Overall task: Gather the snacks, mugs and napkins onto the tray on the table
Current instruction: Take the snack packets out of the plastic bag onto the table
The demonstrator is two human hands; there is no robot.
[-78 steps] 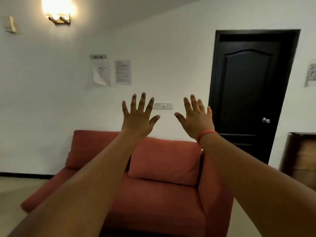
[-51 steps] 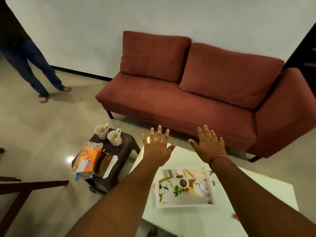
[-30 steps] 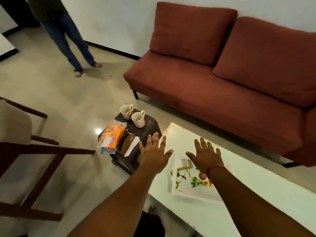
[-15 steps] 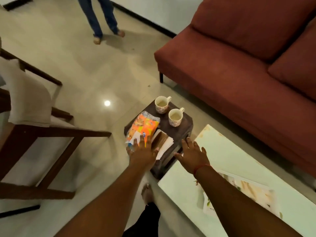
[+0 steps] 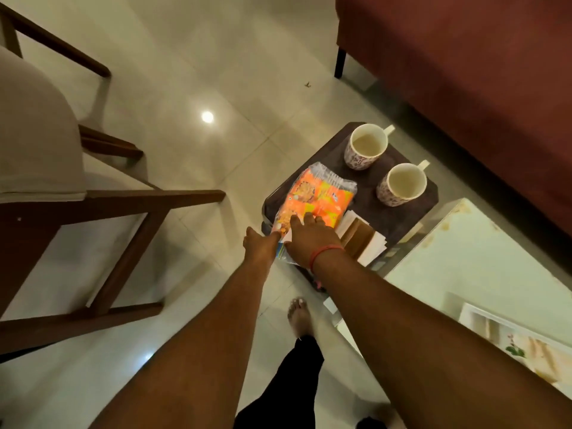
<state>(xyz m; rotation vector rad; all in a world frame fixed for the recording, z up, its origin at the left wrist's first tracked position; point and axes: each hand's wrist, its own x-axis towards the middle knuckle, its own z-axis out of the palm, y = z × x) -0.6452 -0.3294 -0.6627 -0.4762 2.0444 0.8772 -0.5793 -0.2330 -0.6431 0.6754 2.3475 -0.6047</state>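
An orange snack packet lies on a small dark stool. Behind it stand two patterned mugs, the far mug and the near mug, both upright. White and brown napkins lie to the right of the packet. My left hand grips the packet's near left corner, its fingertips hidden. My right hand lies over the packet's near end, fingers on top. The printed tray sits on the white table at the lower right, partly behind my right forearm.
A wooden armchair with a pale cushion stands to the left of the stool. The red sofa fills the upper right. The white table's corner touches or nearly touches the stool. My bare foot is on the tiled floor below the stool.
I have leaned in over the stool. My right hand moved left from the stool's edge onto the snack packet, and my left hand slid to the packet's near left corner.
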